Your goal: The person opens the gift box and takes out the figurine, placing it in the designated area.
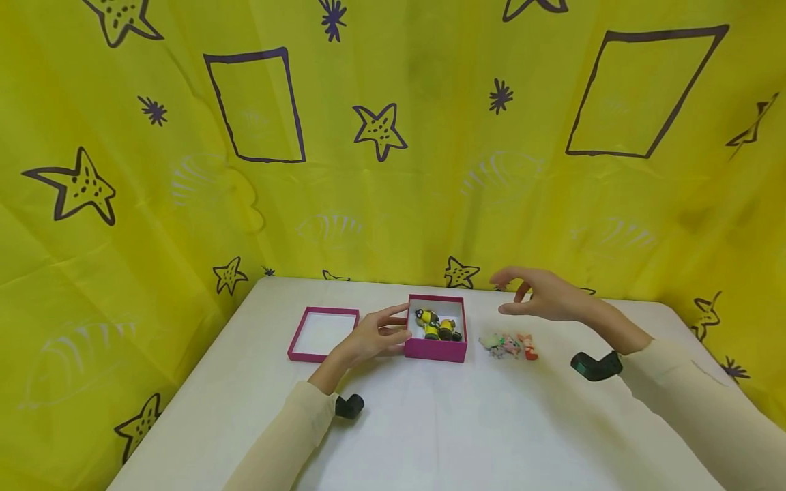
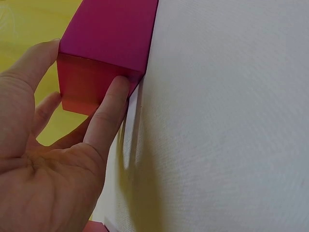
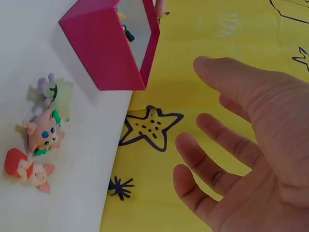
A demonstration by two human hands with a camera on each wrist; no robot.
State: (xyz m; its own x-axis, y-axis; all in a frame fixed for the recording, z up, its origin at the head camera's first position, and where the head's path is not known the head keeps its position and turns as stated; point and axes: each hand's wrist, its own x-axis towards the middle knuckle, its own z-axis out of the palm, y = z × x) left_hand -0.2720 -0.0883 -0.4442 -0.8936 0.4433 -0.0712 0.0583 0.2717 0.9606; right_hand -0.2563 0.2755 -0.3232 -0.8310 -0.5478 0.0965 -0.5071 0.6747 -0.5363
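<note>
My left hand rests its fingertips against the left side of a magenta box, its fingers mostly straight. In the left wrist view, the fingers touch the box's end wall without wrapping round it. Yellow-and-black toy figures lie inside the box. My right hand hovers right of the box with fingers loosely bent and nothing in them. Below it, on the table, several small toys sit together: a piglet figure in red, a pink figure and a pale green-and-purple one.
A shallow magenta lid with a white inside lies left of the box. The white table meets a yellow curtain with starfish drawings at its back edge. Black wrist cameras are worn on both arms.
</note>
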